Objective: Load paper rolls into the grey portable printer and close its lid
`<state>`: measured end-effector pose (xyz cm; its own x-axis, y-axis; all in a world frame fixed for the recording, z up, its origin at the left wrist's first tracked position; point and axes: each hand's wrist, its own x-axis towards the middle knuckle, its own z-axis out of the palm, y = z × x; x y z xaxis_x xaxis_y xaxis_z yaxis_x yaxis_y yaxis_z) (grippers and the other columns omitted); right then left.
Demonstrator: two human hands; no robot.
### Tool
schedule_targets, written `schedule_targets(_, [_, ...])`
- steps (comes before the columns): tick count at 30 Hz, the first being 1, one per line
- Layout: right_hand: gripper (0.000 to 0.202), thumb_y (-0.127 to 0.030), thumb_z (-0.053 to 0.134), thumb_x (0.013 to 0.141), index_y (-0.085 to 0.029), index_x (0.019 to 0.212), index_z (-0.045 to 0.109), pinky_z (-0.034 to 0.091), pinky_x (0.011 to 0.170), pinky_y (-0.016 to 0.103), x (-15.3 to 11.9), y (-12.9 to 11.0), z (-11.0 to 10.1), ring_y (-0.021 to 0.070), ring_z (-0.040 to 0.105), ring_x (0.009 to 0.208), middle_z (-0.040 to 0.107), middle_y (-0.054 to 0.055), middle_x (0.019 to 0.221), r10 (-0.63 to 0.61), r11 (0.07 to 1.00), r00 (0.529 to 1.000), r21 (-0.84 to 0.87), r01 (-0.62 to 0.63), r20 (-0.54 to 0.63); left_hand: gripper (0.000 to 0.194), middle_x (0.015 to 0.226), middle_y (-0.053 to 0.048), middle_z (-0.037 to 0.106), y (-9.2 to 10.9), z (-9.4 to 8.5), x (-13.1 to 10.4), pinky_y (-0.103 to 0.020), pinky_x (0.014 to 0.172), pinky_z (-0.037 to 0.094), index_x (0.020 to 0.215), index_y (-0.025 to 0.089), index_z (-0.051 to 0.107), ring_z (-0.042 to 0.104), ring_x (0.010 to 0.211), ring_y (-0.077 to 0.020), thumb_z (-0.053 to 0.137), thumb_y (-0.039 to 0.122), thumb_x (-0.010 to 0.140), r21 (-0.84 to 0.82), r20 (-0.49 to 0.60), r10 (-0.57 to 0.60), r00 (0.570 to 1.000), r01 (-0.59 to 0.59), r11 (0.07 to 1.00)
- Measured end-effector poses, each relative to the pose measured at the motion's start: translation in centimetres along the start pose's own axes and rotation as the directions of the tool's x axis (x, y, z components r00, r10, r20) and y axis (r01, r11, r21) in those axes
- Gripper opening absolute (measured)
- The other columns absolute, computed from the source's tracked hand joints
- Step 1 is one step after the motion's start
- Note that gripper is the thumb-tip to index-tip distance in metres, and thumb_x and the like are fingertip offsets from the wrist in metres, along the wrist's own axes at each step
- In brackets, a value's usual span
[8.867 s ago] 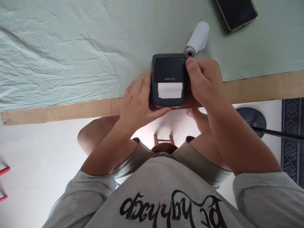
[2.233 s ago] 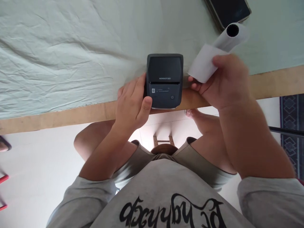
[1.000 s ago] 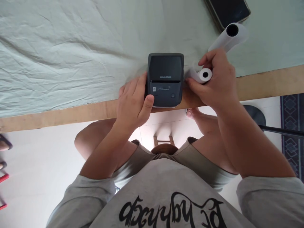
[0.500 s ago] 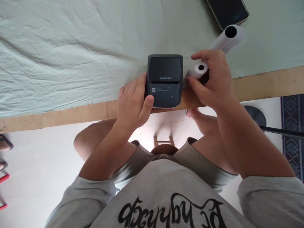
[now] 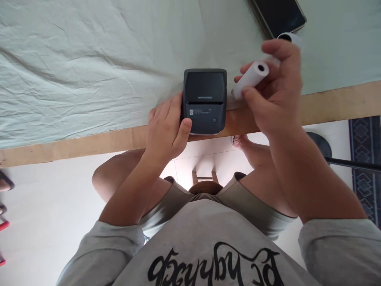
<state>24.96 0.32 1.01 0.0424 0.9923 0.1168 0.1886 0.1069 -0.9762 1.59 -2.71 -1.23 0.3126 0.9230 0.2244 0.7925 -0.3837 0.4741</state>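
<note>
A dark label printer (image 5: 204, 85) stands at the table's near edge, its lid down. My left hand (image 5: 166, 129) is wrapped round its left side, thumb on the front corner. To the printer's right, my right hand (image 5: 276, 91) grips a small white paper roll (image 5: 253, 77) between thumb and fingers. The roll is tilted, its dark core hole facing up toward me. Behind the right hand a larger white roll (image 5: 294, 39) stands partly hidden. A dark phone (image 5: 278, 18) lies just beyond that roll.
A pale green, wrinkled cloth (image 5: 89, 71) covers the table, whose wooden edge (image 5: 74, 137) runs across the front. Below are my knees, a wooden stool (image 5: 205, 186) and the white floor. A black stand base (image 5: 320, 149) and a patterned dark mat (image 5: 366, 167) are at the right.
My right hand has lifted the small roll up and a little to the right, tilting it. The left hand stays on the printer. The view has shifted slightly.
</note>
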Motion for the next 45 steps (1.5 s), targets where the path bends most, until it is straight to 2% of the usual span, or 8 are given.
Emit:
schedule_targets(4, [0.049, -0.014, 0.058, 0.065, -0.035, 0.109, 0.052, 0.054, 0.064, 0.031, 0.4, -1.2, 0.1, 0.0191, 0.069, 0.099, 0.065, -0.003, 0.110, 0.253, 0.913, 0.968, 0.329, -0.240, 0.005, 0.088, 0.117, -0.021, 0.066, -0.1, 0.0, 0.0, -0.047, 0.092, 0.042, 0.144, 0.007, 0.047, 0.061, 0.110, -0.0350, 0.001, 0.067, 0.100, -0.016, -0.003, 0.006, 1.000, -0.006, 1.000])
schedule_targets(7, [0.044, -0.014, 0.057, 0.064, -0.034, 0.104, 0.056, 0.050, 0.056, 0.028, 0.5, -1.7, 0.1, 0.0187, 0.068, 0.092, 0.062, -0.002, 0.106, 0.295, 0.894, 0.954, 0.339, -0.294, 0.051, 0.087, 0.118, -0.020, 0.066, -0.1, 0.0, 0.0, -0.045, 0.093, 0.042, 0.145, 0.009, 0.046, 0.061, 0.111, -0.0337, 0.000, 0.067, 0.100, -0.005, 0.008, 0.000, 1.000, 0.000, 1.000])
schedule_targets(11, [0.045, -0.015, 0.061, 0.073, -0.036, 0.113, 0.058, 0.059, 0.077, 0.033, -0.2, -1.8, 0.7, 0.0182, 0.066, 0.103, 0.057, -0.004, 0.130, -0.017, 0.999, 1.000, 0.045, 0.017, 0.011, 0.086, 0.124, -0.019, 0.064, -0.1, -0.1, -0.1, -0.044, 0.097, 0.040, 0.148, 0.013, 0.043, 0.059, 0.116, -0.0330, 0.000, 0.068, 0.099, -0.003, 0.039, -0.020, 0.999, 0.020, 1.000])
schedule_targets(16, [0.051, -0.024, 0.067, 0.082, -0.042, 0.127, 0.054, 0.058, 0.090, 0.036, -0.8, -1.0, 1.4, 0.0199, 0.062, 0.113, 0.058, -0.004, 0.132, -0.363, 0.909, 0.930, -0.201, 0.366, 0.054, 0.083, 0.129, -0.020, 0.063, 0.0, -0.1, -0.1, -0.045, 0.100, 0.039, 0.148, 0.014, 0.042, 0.057, 0.121, -0.0334, 0.001, 0.068, 0.099, 0.006, 0.043, -0.027, 0.999, 0.027, 1.000])
schedule_targets(25, [0.033, -0.033, 0.058, 0.086, -0.037, 0.119, 0.062, 0.056, 0.095, 0.045, -2.0, -2.2, 1.6, 0.0242, 0.070, 0.105, 0.073, 0.000, 0.114, -0.268, 0.804, 0.857, -0.387, 0.451, 0.441, 0.074, 0.127, -0.018, 0.064, 0.0, 0.0, 0.0, -0.046, 0.100, 0.040, 0.147, 0.018, 0.042, 0.058, 0.120, -0.0343, 0.015, 0.069, 0.100, 0.013, 0.043, -0.055, 0.998, 0.055, 0.998])
schedule_targets(31, [0.032, -0.037, 0.051, 0.093, -0.038, 0.124, 0.058, 0.033, 0.124, 0.054, -2.2, -2.7, 1.8, 0.0268, 0.062, 0.129, 0.072, 0.000, 0.123, -0.327, 0.710, 0.871, -0.513, 0.482, 0.365, 0.075, 0.126, -0.019, 0.063, 0.1, 0.0, 0.2, -0.050, 0.101, 0.041, 0.145, 0.015, 0.043, 0.058, 0.118, -0.0375, 0.020, 0.070, 0.099, -0.016, 0.047, -0.080, 0.996, 0.080, 0.997])
schedule_targets(38, [0.036, -0.034, 0.046, 0.095, -0.033, 0.130, 0.055, 0.055, 0.096, 0.042, 0.1, -1.0, 2.0, 0.0237, 0.068, 0.112, 0.071, 0.001, 0.126, -0.507, 0.632, 0.800, -0.493, 0.598, 0.320, 0.072, 0.129, -0.019, 0.062, 0.0, 0.3, 0.3, -0.054, 0.101, 0.042, 0.144, 0.018, 0.045, 0.057, 0.121, -0.0398, 0.024, 0.070, 0.098, -0.027, 0.019, -0.089, 0.996, 0.089, 0.996])
schedule_targets(45, [0.035, -0.021, 0.064, 0.084, -0.027, 0.119, 0.063, 0.054, 0.095, 0.040, 1.9, -0.6, 2.9, 0.0227, 0.065, 0.109, 0.070, 0.003, 0.116, -0.545, 0.668, 0.800, -0.448, 0.595, 0.251, 0.073, 0.127, -0.020, 0.062, -0.1, 0.4, 0.2, -0.054, 0.100, 0.042, 0.145, 0.016, 0.044, 0.058, 0.120, -0.0399, 0.023, 0.069, 0.098, -0.039, 0.017, -0.069, 0.997, 0.069, 0.997])
